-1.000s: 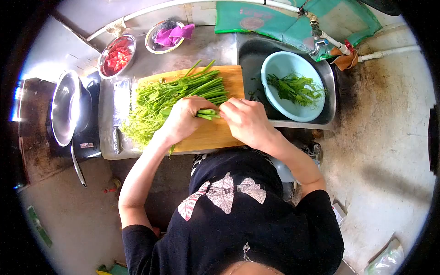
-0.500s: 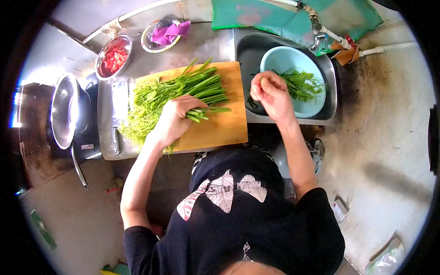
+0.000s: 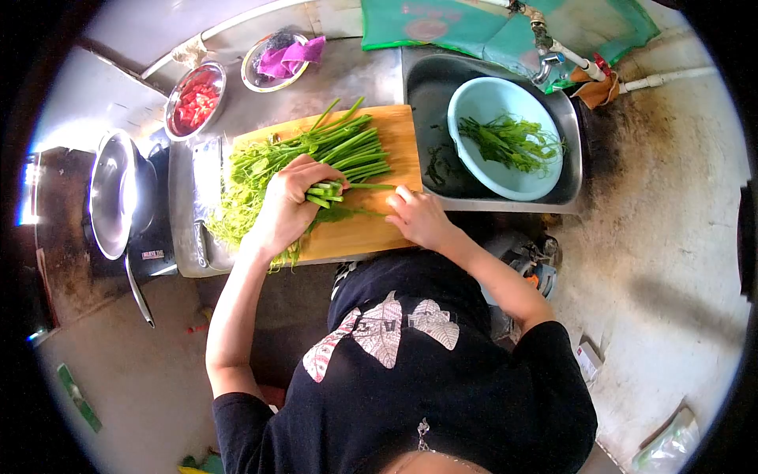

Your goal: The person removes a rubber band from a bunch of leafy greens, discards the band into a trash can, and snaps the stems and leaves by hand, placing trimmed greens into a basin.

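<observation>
My left hand (image 3: pixel 288 201) is closed around a small bunch of pea shoots (image 3: pixel 322 193), cut ends pointing right. At the board's right edge, the fingers of my right hand (image 3: pixel 422 217) pinch the tip of one long stem (image 3: pixel 369 186) that runs out from that bunch. Beneath and beyond the left hand, a larger pile of pea shoots (image 3: pixel 347 148) covers much of the wooden cutting board (image 3: pixel 367 237), stems to the right and curly leaves to the left. More greens (image 3: pixel 513 142) lie in a light blue basin (image 3: pixel 545 188) to the right.
The basin sits in a metal sink (image 3: pixel 575 150) below a tap (image 3: pixel 546 67). Left of the board lies a knife (image 3: pixel 200 241). Behind stand a bowl of red pieces (image 3: pixel 197 103) and a bowl with a purple cloth (image 3: pixel 288 59). A pan (image 3: pixel 114 193) is at far left.
My right hand has come from over the basin leftward and down to the board, taking hold of a stem end. My left hand has shifted slightly, still holding its bunch.
</observation>
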Available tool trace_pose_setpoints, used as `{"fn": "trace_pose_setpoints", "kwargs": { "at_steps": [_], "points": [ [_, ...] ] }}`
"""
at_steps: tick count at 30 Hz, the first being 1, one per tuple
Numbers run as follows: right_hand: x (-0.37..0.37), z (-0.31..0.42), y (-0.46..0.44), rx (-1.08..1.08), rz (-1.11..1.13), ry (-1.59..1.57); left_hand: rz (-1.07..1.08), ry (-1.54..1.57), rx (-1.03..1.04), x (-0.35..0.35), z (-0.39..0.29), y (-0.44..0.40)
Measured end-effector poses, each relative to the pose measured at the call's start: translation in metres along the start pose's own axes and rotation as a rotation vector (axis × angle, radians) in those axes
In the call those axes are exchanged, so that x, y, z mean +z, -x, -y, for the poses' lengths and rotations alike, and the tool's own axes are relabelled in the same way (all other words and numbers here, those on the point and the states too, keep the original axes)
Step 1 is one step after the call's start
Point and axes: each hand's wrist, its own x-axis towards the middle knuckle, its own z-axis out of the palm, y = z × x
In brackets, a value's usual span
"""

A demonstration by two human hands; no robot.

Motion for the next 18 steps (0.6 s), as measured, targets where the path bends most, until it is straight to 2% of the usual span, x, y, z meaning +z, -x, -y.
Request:
{"fn": "trace_pose_setpoints", "kwargs": {
  "at_steps": [3, 5, 7, 8, 10, 12, 14, 16, 18],
  "points": [
    [0.004, 0.004, -0.002, 0.015, 0.004, 0.051, -0.101, -0.042, 0.118, 0.005, 0.003, 0.000],
    [-0.002, 0.004, -0.007, 0.043, 0.005, 0.071, -0.060, 0.095, -0.035, 0.007, 0.001, 0.001],
    [-0.015, 0.006, -0.013, -0.065, -0.264, -0.259, -0.032, 0.065, -0.038, 0.007, 0.000, 0.000],
    [-0.022, 0.011, -0.014, -0.070, -0.261, -0.259, 0.002, 0.036, -0.043, 0.007, -0.001, -0.001],
    [-0.043, 0.028, -0.021, -0.112, -0.337, -0.517, 0.011, 0.040, 0.020, 0.012, 0.008, -0.004],
    [-0.048, 0.038, -0.027, -0.179, -0.374, -0.565, -0.011, 0.026, 0.195, 0.019, 0.015, -0.007],
    [-0.055, 0.046, -0.030, -0.199, -0.380, -0.658, 0.049, 0.001, 0.186, 0.016, 0.014, -0.007],
    [-0.058, 0.047, -0.030, -0.191, -0.361, -0.693, 0.089, 0.034, -0.006, 0.016, 0.015, -0.004],
    [-0.058, 0.048, -0.028, -0.181, -0.342, -0.794, 0.106, 0.041, -0.037, 0.017, 0.019, -0.004]
  ]
}}
